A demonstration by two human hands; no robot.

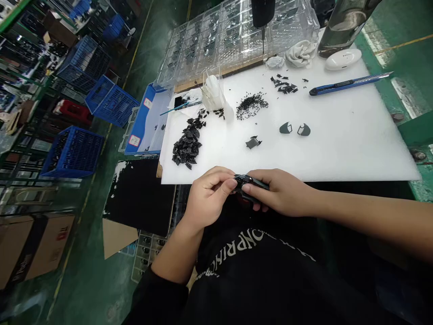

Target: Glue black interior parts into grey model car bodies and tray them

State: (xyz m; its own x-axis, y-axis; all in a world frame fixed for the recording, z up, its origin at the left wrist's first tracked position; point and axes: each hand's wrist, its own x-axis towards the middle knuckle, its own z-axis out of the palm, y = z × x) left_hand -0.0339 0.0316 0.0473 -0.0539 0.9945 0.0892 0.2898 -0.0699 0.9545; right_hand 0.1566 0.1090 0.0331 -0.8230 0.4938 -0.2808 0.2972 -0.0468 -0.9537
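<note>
dark part partly covered, black tool and clear container cut off at top, shelves blurred

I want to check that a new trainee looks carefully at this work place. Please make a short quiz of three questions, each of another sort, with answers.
1. What do the left hand and the right hand hold together?
A) a blue knife
B) a dark part
C) a white cloth

2. True or false: the two rounded grey pieces lie apart from each other.

3. Fill in one word: the big black pile lies near the ____ edge of the white board, as the person sees it.

Key: 1 B; 2 true; 3 left.
</note>
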